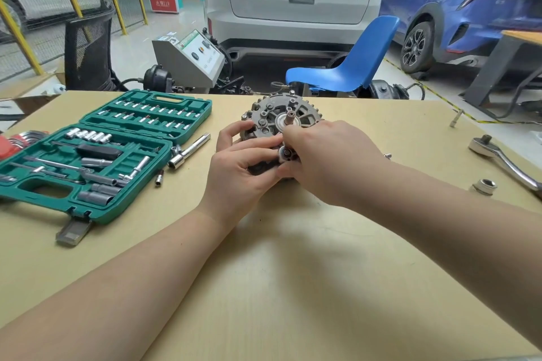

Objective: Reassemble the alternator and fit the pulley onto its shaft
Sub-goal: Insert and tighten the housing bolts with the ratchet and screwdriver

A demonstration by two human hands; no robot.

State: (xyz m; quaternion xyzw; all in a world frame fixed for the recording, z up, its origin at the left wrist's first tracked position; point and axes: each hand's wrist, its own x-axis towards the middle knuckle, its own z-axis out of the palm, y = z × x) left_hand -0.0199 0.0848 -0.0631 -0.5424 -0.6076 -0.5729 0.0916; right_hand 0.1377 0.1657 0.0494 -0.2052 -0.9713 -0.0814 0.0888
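My right hand (325, 161) curls over the near edge of the alternator (281, 123), fingertips pinching a small silver part (285, 152) at its front; what that part is I cannot tell. My left hand (240, 167) grips the alternator's lower left side, fingers wrapped round the housing. Alternator sits mid-table (293, 272), face tilted toward me, bare shaft (291, 116) sticking out. Open green socket set (96, 152) lies left, loose sockets and an extension bar (190, 151) just beside it. Ratchet handle (504, 161) and a large socket (484, 186) lie right, well apart.
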